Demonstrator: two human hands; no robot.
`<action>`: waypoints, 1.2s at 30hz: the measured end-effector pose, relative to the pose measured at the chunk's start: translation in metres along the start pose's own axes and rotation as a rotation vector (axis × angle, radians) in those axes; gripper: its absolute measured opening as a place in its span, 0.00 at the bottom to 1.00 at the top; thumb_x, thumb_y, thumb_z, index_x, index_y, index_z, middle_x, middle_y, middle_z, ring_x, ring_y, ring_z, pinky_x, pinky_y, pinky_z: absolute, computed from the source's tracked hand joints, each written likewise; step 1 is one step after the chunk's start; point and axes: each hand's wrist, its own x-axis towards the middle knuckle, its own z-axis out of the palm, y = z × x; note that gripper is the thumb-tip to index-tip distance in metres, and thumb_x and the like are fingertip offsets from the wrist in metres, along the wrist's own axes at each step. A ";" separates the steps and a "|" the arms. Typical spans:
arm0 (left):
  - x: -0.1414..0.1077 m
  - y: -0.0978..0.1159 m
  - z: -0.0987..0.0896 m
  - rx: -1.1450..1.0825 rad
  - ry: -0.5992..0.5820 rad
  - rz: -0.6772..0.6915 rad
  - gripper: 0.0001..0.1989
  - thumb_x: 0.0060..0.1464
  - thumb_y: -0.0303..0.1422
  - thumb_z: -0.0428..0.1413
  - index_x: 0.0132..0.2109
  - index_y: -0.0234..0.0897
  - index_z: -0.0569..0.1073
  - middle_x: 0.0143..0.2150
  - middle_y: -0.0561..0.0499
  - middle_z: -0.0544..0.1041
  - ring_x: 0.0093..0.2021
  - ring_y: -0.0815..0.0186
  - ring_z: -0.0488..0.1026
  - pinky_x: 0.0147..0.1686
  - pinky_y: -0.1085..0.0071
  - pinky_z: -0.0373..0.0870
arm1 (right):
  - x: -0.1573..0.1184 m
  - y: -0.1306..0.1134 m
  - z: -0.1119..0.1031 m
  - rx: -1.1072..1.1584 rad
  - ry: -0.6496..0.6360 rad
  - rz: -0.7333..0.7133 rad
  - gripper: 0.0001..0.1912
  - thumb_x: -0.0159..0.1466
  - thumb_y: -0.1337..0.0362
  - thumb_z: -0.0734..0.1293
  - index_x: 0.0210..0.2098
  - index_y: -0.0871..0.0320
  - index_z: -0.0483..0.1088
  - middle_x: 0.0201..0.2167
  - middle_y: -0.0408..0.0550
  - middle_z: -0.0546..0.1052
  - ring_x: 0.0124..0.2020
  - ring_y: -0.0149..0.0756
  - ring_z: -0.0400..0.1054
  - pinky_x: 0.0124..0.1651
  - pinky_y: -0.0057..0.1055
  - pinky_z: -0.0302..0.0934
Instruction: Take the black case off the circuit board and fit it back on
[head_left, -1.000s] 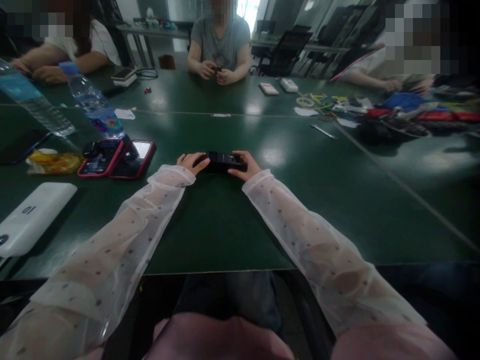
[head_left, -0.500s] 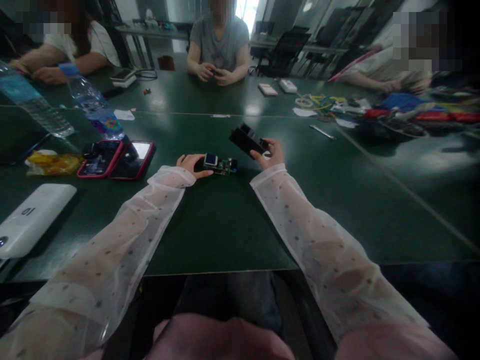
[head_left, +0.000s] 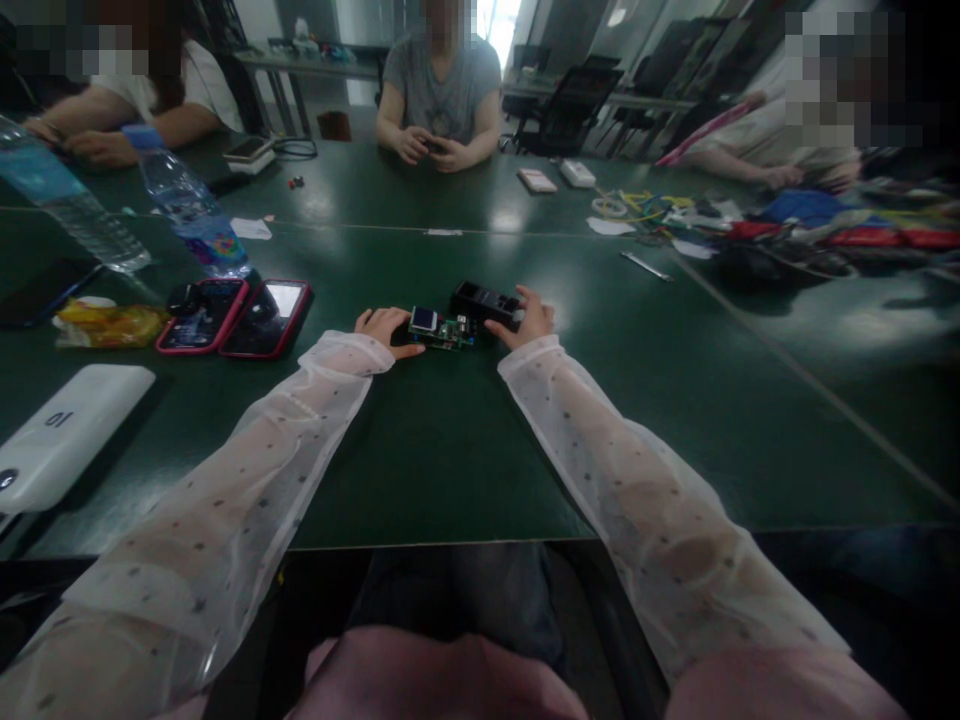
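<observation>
My left hand (head_left: 386, 332) grips the left end of a green circuit board (head_left: 450, 335), thumb in front and fingers behind. A small square screen (head_left: 425, 319) sits on the board's left part. In my right hand (head_left: 531, 318) is a black plastic case (head_left: 484, 299), held by its right end between thumb and fingers. The case lies low, just behind and to the right of the board; whether the two touch I cannot tell. Its inside is too dark to make out.
To the left are two red-edged phones (head_left: 266, 318), a yellow packet (head_left: 111, 325), a white power bank (head_left: 71, 435) and water bottles (head_left: 196, 215). A metal strip (head_left: 646, 266) and a heap of cables (head_left: 810, 225) lie to the right. Several people sit around the green table (head_left: 435, 450).
My right hand has lowered the black case from a raised, tilted position to near the tabletop, flatter and closer to the circuit board. My left hand and the board have hardly moved.
</observation>
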 end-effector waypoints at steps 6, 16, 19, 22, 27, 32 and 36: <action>0.001 -0.002 0.000 -0.002 -0.004 0.004 0.31 0.50 0.54 0.55 0.57 0.44 0.67 0.61 0.45 0.68 0.63 0.48 0.61 0.65 0.45 0.48 | 0.001 0.001 0.003 -0.032 -0.036 0.005 0.44 0.49 0.52 0.75 0.61 0.53 0.57 0.52 0.59 0.67 0.59 0.65 0.57 0.58 0.67 0.53; 0.000 -0.001 0.001 0.012 0.008 0.013 0.32 0.50 0.54 0.55 0.57 0.41 0.67 0.61 0.43 0.69 0.63 0.49 0.62 0.64 0.47 0.49 | 0.001 0.002 0.004 -0.042 -0.051 0.011 0.46 0.48 0.54 0.75 0.62 0.53 0.55 0.56 0.60 0.64 0.60 0.66 0.56 0.58 0.67 0.53; 0.000 -0.002 0.001 -0.001 0.006 0.007 0.33 0.50 0.55 0.54 0.57 0.42 0.67 0.61 0.44 0.69 0.63 0.48 0.62 0.64 0.46 0.49 | -0.001 0.001 0.003 -0.020 -0.025 -0.012 0.43 0.50 0.54 0.74 0.61 0.51 0.56 0.55 0.58 0.64 0.60 0.64 0.57 0.58 0.66 0.53; 0.000 -0.003 0.001 -0.030 -0.001 -0.010 0.34 0.50 0.57 0.54 0.58 0.43 0.67 0.61 0.44 0.68 0.64 0.49 0.62 0.65 0.46 0.48 | 0.000 0.001 0.002 -0.020 -0.011 -0.019 0.40 0.52 0.54 0.73 0.61 0.51 0.57 0.53 0.58 0.66 0.59 0.63 0.58 0.58 0.65 0.54; 0.001 -0.004 0.001 -0.041 0.003 -0.012 0.35 0.49 0.58 0.53 0.58 0.42 0.67 0.62 0.44 0.68 0.64 0.48 0.61 0.65 0.45 0.48 | 0.004 0.005 0.002 -0.020 -0.014 -0.041 0.37 0.52 0.55 0.73 0.58 0.53 0.60 0.51 0.58 0.68 0.58 0.62 0.58 0.58 0.65 0.55; 0.002 -0.005 0.001 -0.032 0.009 0.002 0.33 0.48 0.58 0.54 0.56 0.44 0.69 0.60 0.45 0.70 0.63 0.48 0.63 0.64 0.45 0.50 | 0.005 0.002 0.002 -0.002 -0.035 -0.023 0.31 0.51 0.56 0.73 0.53 0.54 0.63 0.48 0.57 0.70 0.56 0.58 0.60 0.58 0.61 0.58; 0.001 -0.003 0.001 -0.020 0.003 0.003 0.33 0.49 0.56 0.55 0.57 0.42 0.68 0.61 0.44 0.69 0.63 0.48 0.62 0.65 0.46 0.49 | 0.000 -0.014 -0.006 0.140 -0.012 -0.073 0.31 0.56 0.51 0.69 0.55 0.53 0.61 0.50 0.55 0.70 0.53 0.53 0.64 0.57 0.55 0.61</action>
